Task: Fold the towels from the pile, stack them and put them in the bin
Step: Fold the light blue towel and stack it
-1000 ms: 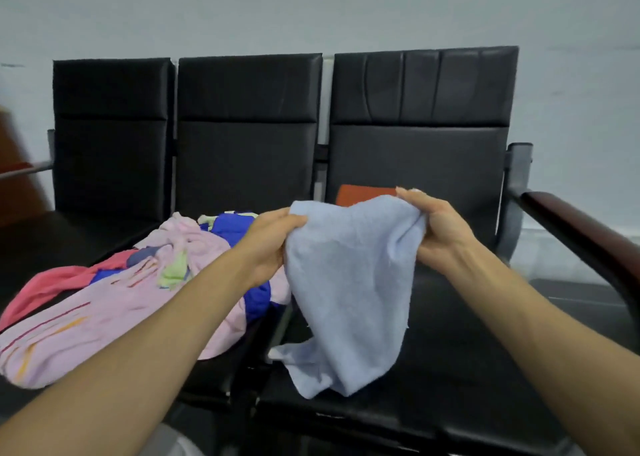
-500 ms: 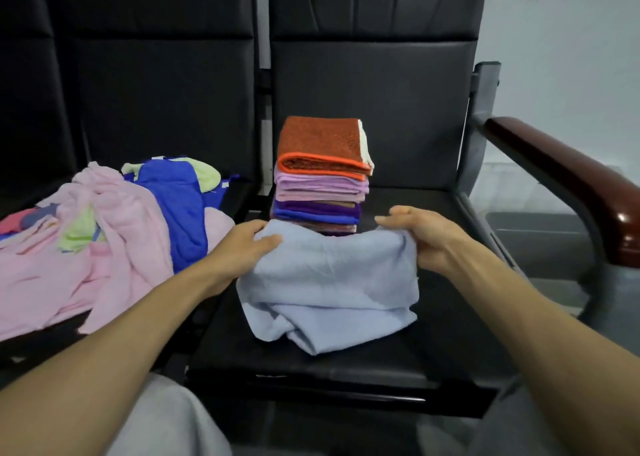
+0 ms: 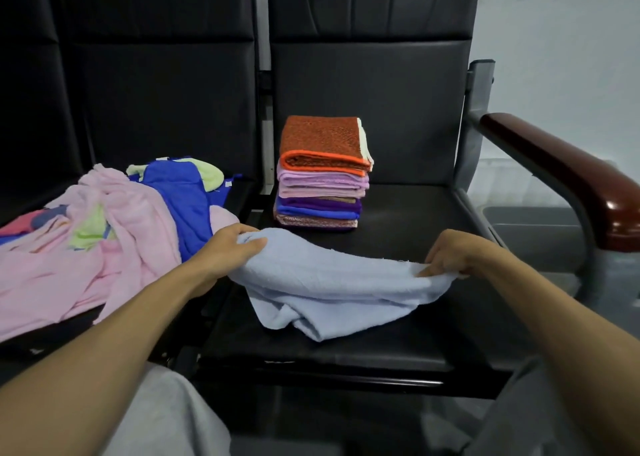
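A crumpled light-blue terry towel (image 3: 332,282) is held on the front half of the black padded chair seat (image 3: 415,213) — its left end gripped in the curled fingers of the left hand (image 3: 228,248), its right edge pinched by the right hand (image 3: 457,253). A stack of folded towels (image 3: 322,175) is set at the seat's back-left corner; unfolded pink and blue towels (image 3: 104,234) are heaped past its left edge.

Black seats (image 3: 408,220), brown armrest (image 3: 561,168), pale wall (image 3: 571,57) behind.

Bare seat (image 3: 408,220) open right of folded stack (image 3: 323,175), towel pile (image 3: 104,234) blocking left, armrest (image 3: 561,178) walling far right
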Available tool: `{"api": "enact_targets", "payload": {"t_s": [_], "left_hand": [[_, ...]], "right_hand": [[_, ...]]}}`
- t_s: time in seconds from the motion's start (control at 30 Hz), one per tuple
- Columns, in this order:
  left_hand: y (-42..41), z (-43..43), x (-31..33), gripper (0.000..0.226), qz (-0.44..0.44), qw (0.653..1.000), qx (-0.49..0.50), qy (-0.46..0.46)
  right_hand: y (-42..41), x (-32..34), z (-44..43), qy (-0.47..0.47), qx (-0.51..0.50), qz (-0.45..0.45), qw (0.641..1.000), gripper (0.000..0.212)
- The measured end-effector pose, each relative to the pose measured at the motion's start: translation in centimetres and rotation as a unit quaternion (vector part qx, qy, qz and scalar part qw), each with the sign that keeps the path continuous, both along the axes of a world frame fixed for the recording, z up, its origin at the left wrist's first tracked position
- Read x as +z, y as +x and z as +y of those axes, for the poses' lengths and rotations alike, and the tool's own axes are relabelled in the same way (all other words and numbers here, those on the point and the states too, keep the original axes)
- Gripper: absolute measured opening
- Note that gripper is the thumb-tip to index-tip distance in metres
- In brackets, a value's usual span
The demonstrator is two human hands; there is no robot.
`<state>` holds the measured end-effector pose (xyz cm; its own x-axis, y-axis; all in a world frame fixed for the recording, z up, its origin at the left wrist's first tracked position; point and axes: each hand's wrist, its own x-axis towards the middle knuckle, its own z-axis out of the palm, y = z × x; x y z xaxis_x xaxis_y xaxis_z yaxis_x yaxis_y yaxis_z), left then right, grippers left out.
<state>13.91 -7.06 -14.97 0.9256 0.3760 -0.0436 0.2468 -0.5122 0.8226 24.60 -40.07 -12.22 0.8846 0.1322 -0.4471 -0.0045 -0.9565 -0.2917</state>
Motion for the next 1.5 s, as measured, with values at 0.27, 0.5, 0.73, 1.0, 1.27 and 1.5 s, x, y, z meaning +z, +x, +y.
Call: {"api": "enact_targets", "payload": {"t_s": [0.27, 0.5, 0.73, 1.0, 1.27, 1.5], "left_hand": [[-0.1, 1.0, 0.1, 0.053, 0.018, 1.0, -0.005, -0.011], [-0.4, 1.2, -0.6, 0.017, 0.007, 0.999, 0.035, 0.025], [0.5, -0.3, 1.1, 0.015, -0.097, 0.938, 0.112, -0.314], [0.1, -1.4, 1.6, 0.025, -0.117, 0.951, 0.048, -0.284], [0.5, -1.3, 10.3, 0.029, -0.201, 0.977, 0.038, 0.058], [-1.5, -1.8, 22.5, 0.018, -0.236, 0.956, 0.07, 0.159]], "right_hand": [[-0.3, 0.2, 0.3, 0.225, -0.061, -0.099, 0.967, 0.028], [0.1, 0.3, 0.5, 0.353, -0.158, -0.279, 0.879, 0.05], [0.7, 0.5, 0.7, 0.515, -0.262, -0.166, 0.799, 0.046], [0.2, 0.6, 1.1, 0.561, -0.252, -0.115, 0.781, 0.023], [-1.1, 8.5, 1.6, 0.549, -0.211, -0.242, 0.772, 0.031], [-3.0, 18.4, 0.0, 0.538, -0.167, -0.344, 0.751, 0.03]]}}
